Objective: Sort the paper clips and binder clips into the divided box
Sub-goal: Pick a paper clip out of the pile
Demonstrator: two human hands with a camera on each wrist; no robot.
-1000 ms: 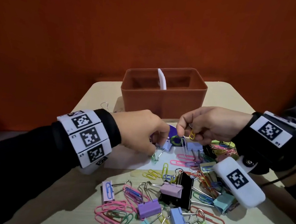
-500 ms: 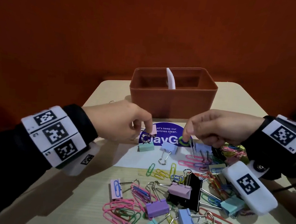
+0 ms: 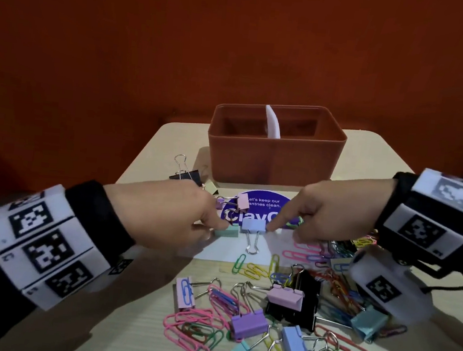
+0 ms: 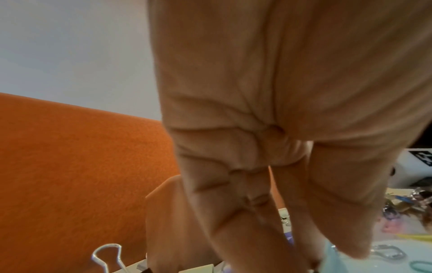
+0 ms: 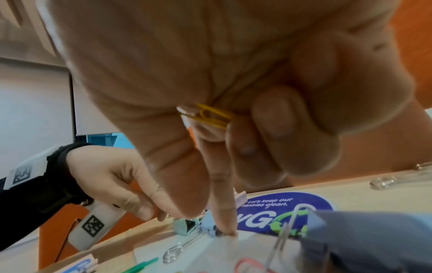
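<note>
1. Pale-blue binder clip (image 3: 253, 225) lies between my hands, its wire handles trailing toward 6 o'clock.
2. My right hand (image 3: 332, 211) touches its right end with one straight forefinger; the curled fingers pinch a yellow paper clip (image 5: 211, 115).
3. My left hand (image 3: 163, 214) pinches a mint binder clip (image 3: 227, 230) just left of it.
4. I see the divided box (image 3: 273, 162) at 12 o'clock, beyond both hands.

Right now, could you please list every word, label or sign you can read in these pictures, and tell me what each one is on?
"Let's keep our pantries clean." on the round blue sticker on the beige table; the first letter of each line is hidden.
"ClayG" in large letters, same sticker; the rest is hidden behind the right hand.
Black-and-white square markers on the white wristbands: patterns only, tiny characters unreadable.
</note>
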